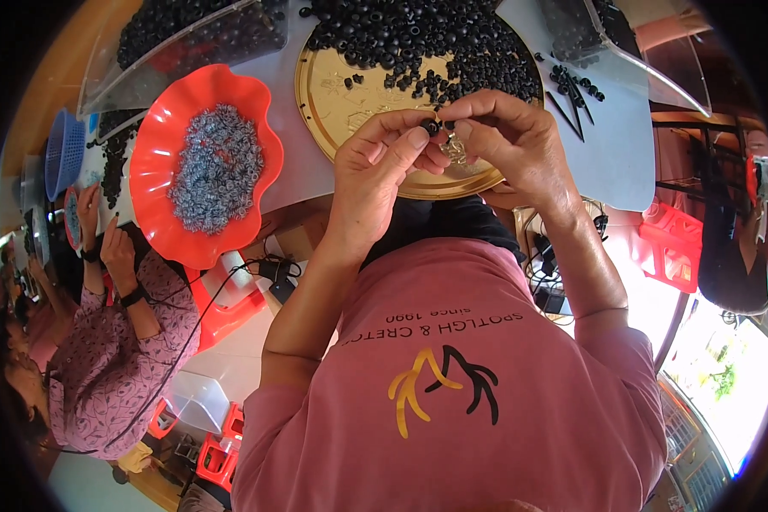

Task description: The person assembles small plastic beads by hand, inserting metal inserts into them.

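Observation:
Over the near edge of a round gold tray (324,94), my two hands meet with their fingertips almost touching. My left hand (382,162) pinches a small round black plastic part (431,127) between thumb and fingers. Thumb and forefinger of my right hand (512,145) are closed on another small black piece (450,125), partly hidden by the fingers. Heaped across the tray's far half are many small black plastic parts (418,43), some round, some smaller. Left of the tray stands a red scalloped bowl (149,162) filled with small grey-blue coiled pieces that look like springs (218,171).
Clear plastic bins with black parts stand at far left (205,38) and far right (610,43). Black sticks (565,115) lie right of the tray. A blue basket (64,154) is at left, where a co-worker's hands (119,256) work. A red stool (670,243) stands at right.

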Tool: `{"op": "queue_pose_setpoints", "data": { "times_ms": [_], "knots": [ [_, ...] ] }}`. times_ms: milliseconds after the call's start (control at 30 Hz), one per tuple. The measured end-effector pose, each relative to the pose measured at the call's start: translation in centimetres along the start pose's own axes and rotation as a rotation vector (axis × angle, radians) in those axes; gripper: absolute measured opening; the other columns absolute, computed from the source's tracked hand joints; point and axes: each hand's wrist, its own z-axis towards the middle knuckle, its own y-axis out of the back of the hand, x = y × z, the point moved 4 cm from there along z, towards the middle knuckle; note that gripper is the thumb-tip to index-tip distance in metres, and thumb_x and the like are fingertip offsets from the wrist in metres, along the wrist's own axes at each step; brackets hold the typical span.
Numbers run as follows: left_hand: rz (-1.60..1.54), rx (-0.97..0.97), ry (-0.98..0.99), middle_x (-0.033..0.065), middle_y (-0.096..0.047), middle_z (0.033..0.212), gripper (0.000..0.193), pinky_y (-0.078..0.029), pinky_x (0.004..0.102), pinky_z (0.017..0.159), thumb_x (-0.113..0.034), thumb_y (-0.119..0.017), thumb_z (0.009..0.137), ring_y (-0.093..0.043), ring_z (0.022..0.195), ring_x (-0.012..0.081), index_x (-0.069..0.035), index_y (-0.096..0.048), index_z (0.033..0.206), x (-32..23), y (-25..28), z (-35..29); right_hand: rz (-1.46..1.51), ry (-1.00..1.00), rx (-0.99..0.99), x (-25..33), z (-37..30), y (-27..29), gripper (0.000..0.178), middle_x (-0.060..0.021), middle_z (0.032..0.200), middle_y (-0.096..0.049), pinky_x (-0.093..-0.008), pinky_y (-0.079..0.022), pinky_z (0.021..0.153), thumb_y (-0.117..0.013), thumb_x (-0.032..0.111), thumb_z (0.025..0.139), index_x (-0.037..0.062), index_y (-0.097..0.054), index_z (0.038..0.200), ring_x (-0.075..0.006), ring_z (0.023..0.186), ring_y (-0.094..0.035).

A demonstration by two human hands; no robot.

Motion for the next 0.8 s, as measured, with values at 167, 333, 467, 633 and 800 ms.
{"op": "queue_pose_setpoints", "data": {
  "times_ms": [167, 333, 467, 633, 800],
  "knots": [
    [0.111, -0.004, -0.025, 0.0111, -0.068, 0.098, 0.023, -0.055, 0.0277, 0.076, -0.01, -0.061, 0.099, -0.066, 0.084, 0.0153, 0.005, -0.061, 0.116, -0.2, -0.1, 0.0, -0.078, 0.136, -0.129, -0.8, 0.1, -0.5, 0.017, -0.0052, 0.09, -0.07, -0.0241, -0.051, 0.079, -0.066, 0.01, 0.092, -0.0008, -0.067, 0.105, -0.0093, 0.09, -0.066],
    [0.182, -0.024, -0.028, 0.01, -0.068, 0.096, 0.022, -0.055, 0.0269, 0.075, -0.008, -0.062, 0.098, -0.067, 0.082, 0.0147, 0.006, -0.061, 0.116, -0.5, -0.1, -0.1, -0.201, 0.168, -0.13, -1.4, 0.5, -0.3, 0.016, -0.0041, 0.087, -0.069, -0.0254, -0.052, 0.072, -0.068, 0.011, 0.089, -0.0007, -0.067, 0.101, -0.0087, 0.08, -0.064],
    [0.195, -0.011, -0.026, 0.0102, -0.068, 0.097, 0.022, -0.056, 0.0266, 0.073, -0.007, -0.062, 0.098, -0.067, 0.081, 0.0146, 0.006, -0.061, 0.115, -0.4, -0.2, 0.1, -0.341, 0.32, -0.148, -1.3, 0.8, -0.2, 0.015, -0.008, 0.082, -0.068, -0.0276, -0.052, 0.065, -0.07, 0.008, 0.085, -0.0001, -0.066, 0.097, -0.0115, 0.073, -0.064],
    [0.265, -0.036, -0.029, 0.01, -0.068, 0.097, 0.02, -0.056, 0.0255, 0.074, -0.004, -0.062, 0.097, -0.067, 0.082, 0.0124, 0.006, -0.061, 0.114, -0.3, -0.5, 0.2, -0.573, 0.502, -0.204, 0.0, 0.2, -1.0, 0.013, -0.0113, 0.082, -0.064, -0.0327, -0.053, 0.062, -0.071, 0.005, 0.082, 0.0014, -0.065, 0.093, -0.0217, 0.069, -0.065],
    [0.42, -0.01, -0.104, 0.0095, -0.069, 0.097, 0.02, -0.057, 0.0241, 0.074, 0.0, -0.063, 0.096, -0.067, 0.083, 0.0102, 0.007, -0.061, 0.115, -0.9, -0.9, 0.1, -0.711, 0.656, -0.228, 0.8, -0.2, -1.5, 0.014, -0.0126, 0.085, -0.06, -0.0355, -0.054, 0.062, -0.071, 0.002, 0.08, 0.0025, -0.064, 0.092, -0.0286, 0.07, -0.066]
  ]
}}
